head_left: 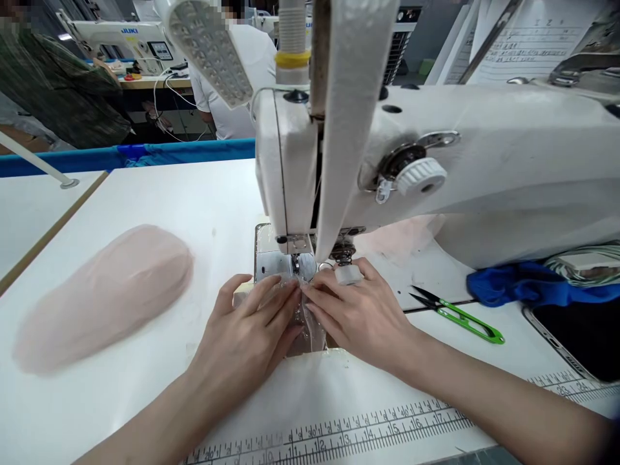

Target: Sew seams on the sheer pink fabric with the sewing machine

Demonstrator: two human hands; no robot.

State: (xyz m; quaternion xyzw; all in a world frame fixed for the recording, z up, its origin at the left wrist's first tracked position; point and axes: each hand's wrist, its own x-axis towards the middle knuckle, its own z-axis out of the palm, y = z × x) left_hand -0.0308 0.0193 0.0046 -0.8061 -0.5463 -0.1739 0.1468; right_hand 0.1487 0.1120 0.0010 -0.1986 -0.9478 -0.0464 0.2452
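Observation:
Both hands are at the needle area of a white sewing machine (pixel 436 135). A piece of thin, see-through fabric (pixel 314 328) lies under their fingertips, just in front of the presser foot (pixel 296 263). My left hand (pixel 254 323) grips the fabric from the left, its fingers close together and the thumb tucked near them. From the right, my right hand (pixel 356 310) pinches the same fabric, its knuckles beside a small white knob (pixel 349 274). The fingers cover most of the fabric, so its edges are partly hidden.
A pale pink sheer oval piece (pixel 111 297) lies left. More pink fabric (pixel 400 236) is behind the needle. Green thread snips (pixel 467 320), a blue cloth (pixel 513 284) and a phone (pixel 581 336) lie right. A printed ruler (pixel 339 436) runs along the front. People stand beyond the table.

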